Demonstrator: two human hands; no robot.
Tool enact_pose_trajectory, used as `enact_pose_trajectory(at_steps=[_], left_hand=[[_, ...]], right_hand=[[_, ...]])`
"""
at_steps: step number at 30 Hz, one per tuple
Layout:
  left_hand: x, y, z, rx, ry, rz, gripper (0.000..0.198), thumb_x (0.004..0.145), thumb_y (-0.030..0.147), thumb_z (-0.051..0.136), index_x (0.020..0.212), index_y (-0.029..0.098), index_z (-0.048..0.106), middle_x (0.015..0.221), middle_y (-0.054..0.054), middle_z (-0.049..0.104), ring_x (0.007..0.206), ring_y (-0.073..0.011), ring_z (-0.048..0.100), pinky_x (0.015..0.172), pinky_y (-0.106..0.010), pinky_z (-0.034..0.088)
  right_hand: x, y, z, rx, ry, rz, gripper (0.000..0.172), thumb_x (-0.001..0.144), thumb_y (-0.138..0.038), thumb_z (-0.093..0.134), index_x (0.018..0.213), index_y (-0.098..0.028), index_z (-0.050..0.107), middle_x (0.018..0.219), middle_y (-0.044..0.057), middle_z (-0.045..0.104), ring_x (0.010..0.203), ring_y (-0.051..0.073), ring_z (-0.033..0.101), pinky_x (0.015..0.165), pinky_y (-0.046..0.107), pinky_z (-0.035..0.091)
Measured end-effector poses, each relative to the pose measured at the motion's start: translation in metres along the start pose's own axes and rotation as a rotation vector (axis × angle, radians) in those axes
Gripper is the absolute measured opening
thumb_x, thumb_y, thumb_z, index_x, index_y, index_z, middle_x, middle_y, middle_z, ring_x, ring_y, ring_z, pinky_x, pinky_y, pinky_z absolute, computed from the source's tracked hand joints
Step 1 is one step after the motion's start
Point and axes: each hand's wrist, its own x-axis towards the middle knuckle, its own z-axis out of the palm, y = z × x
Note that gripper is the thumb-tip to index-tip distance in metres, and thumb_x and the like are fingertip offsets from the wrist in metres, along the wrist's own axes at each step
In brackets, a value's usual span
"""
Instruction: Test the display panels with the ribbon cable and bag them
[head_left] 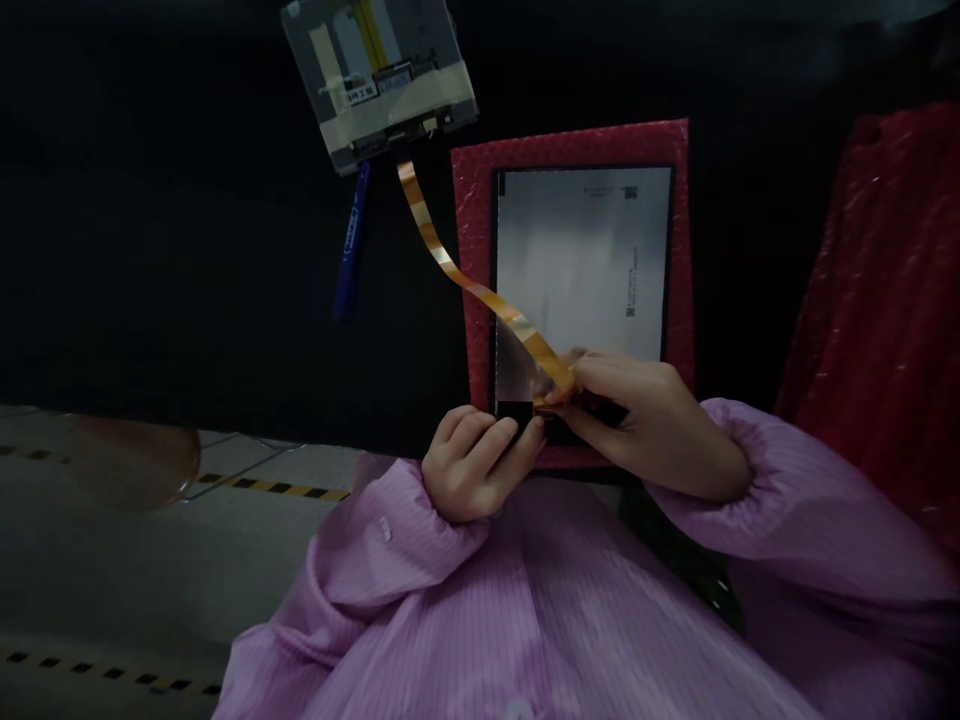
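A flat grey display panel [581, 260] lies on a red bubble-wrap sheet [472, 200] on the dark table. An orange flat ribbon cable [457, 275] runs from a small test box [379, 80] at the top down to the panel's near edge. My right hand [645, 420] pinches the cable's end at that edge. My left hand [480, 460] presses its fingers on the panel's near left corner, beside the cable end. Both sleeves are pink.
A blue pen [351, 245] lies below the test box. More red bubble wrap [877, 300] is piled at the right. The floor with yellow-black striped tape [277, 487] shows at the lower left, past the table's near edge.
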Motion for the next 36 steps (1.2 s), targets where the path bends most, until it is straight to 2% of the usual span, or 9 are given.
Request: enact_pose_trajectory(at_steps=[9,18,23,27,32,36], left_hand=[[-0.0005,-0.0006,0.0,-0.004,0.007,0.003,0.014,0.096,0.012,0.077,0.109,0.013,0.073,0.089,-0.003,0.063,0.084,-0.0131,0.051,0.084,-0.03,0.048],[-0.0017,-0.0003,0.0018,0.002,0.016,0.003,0.01,0.099,0.014,0.073,0.109,0.013,0.073,0.087,-0.003,0.063,0.084,-0.0132,0.052,0.085,-0.029,0.048],[-0.0031,-0.0002,0.0025,0.001,0.022,0.003,0.01,0.099,0.012,0.073,0.109,0.013,0.074,0.087,-0.003,0.064,0.084,-0.0136,0.052,0.085,-0.03,0.047],[-0.0035,0.0002,0.0024,0.015,0.019,0.007,0.011,0.099,0.012,0.074,0.109,0.014,0.074,0.085,-0.003,0.064,0.083,-0.013,0.052,0.086,-0.03,0.048],[-0.0037,-0.0001,0.0019,0.015,0.014,0.013,0.01,0.1,0.012,0.071,0.11,0.014,0.074,0.086,-0.003,0.064,0.083,-0.0128,0.053,0.086,-0.03,0.048],[-0.0037,0.0,0.0025,0.021,0.017,0.018,0.011,0.1,0.012,0.072,0.11,0.014,0.074,0.085,-0.003,0.064,0.083,-0.0129,0.052,0.085,-0.03,0.048]], right_hand=[[0.0006,0.0027,-0.0011,-0.027,-0.018,-0.063,0.026,0.102,-0.021,0.056,0.083,-0.01,0.069,0.095,0.003,0.07,0.094,0.001,0.061,0.085,0.015,0.045],[-0.0012,0.0037,-0.0027,-0.021,-0.026,-0.084,0.025,0.103,-0.019,0.056,0.087,-0.01,0.073,0.097,0.004,0.071,0.099,0.002,0.063,0.089,0.014,0.047],[0.0007,0.0027,-0.0038,-0.009,-0.047,-0.118,0.023,0.103,-0.018,0.057,0.09,-0.01,0.074,0.097,0.002,0.071,0.096,-0.001,0.061,0.087,0.011,0.045],[0.0023,0.0017,-0.0032,-0.011,-0.021,-0.111,0.025,0.103,-0.017,0.056,0.084,-0.009,0.071,0.093,0.002,0.07,0.092,-0.001,0.059,0.085,0.012,0.044],[0.0036,0.0027,-0.0056,0.041,-0.09,-0.104,0.024,0.103,-0.019,0.057,0.09,-0.011,0.075,0.096,0.002,0.072,0.096,-0.001,0.061,0.088,0.012,0.045],[0.0028,0.0022,-0.0066,0.046,-0.085,-0.066,0.021,0.1,-0.017,0.059,0.087,-0.01,0.074,0.095,0.001,0.071,0.092,-0.002,0.06,0.084,0.011,0.043]])
